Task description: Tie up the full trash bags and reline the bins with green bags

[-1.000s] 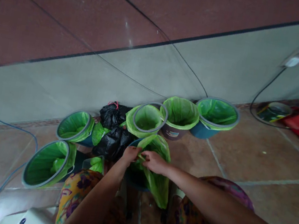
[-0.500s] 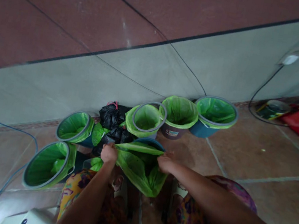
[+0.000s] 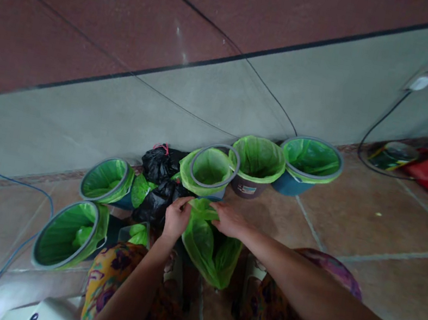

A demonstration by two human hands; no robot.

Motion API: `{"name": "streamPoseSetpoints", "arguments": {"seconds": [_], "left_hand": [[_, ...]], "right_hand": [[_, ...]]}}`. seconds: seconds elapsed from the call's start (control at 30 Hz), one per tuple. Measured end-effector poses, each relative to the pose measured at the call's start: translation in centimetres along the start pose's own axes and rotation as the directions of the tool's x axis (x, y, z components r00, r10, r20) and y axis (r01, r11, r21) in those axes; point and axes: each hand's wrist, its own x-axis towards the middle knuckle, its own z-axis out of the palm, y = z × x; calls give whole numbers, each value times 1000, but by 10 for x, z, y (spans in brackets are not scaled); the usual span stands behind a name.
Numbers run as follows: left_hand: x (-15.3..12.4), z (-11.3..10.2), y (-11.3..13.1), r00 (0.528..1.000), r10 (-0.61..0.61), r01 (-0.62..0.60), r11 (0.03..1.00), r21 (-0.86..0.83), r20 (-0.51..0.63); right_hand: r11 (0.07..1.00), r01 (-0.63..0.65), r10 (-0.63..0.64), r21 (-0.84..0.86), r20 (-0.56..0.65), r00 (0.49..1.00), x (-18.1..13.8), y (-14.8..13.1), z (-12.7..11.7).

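Fingers [image 3: 185,202] of our left hand [image 3: 177,220]: closed in a pinch on the upper edge of a green bag [image 3: 200,239]. Fingers of our right hand [image 3: 230,221]: curled at the same edge, apparently gripping it, tips partly hidden. Bag: mouth gathered between our hands, body hanging between our knees, before a blue rim [image 3: 213,199] mostly covered.

Step in hand, as we judge it: sorting the bag's edge. Next move, we judge, calls for a light, even hold by both hands, the film looking thin.

Beyond: two black bags [image 3: 158,204]; a loose grey ring [image 3: 192,171] over one lined bucket; a brown bucket [image 3: 248,189] and a blue bucket [image 3: 295,187], both lined green; two more lined buckets [image 3: 67,236] leftward.

Surface: brown tiled floor [image 3: 386,218]. Room: two-toned wall [image 3: 174,100], cables [image 3: 269,92] running down it.
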Motion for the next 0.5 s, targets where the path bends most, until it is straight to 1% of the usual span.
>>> {"name": "streamPoseSetpoints", "arguments": {"seconds": [0.13, 0.2, 0.33, 0.5], "left_hand": [[-8, -2, 9, 997, 55, -51, 995, -81, 45], [-11, 1, 12, 996, 72, -67, 994, -91, 49], [-12, 3, 15, 998, 54, -53, 995, -82, 15], [-6, -5, 16, 1000, 6, -6, 998, -68, 6]], "right_hand": [[983, 160, -153, 92, -75, 985, 7, -5, 10], [974, 191, -182, 120, -85, 980, 11, -7, 12], [983, 140, -137, 117, -36, 990, 17, -10, 15], [981, 80, -83, 174, 10, 996, 13, -6, 18]]}}
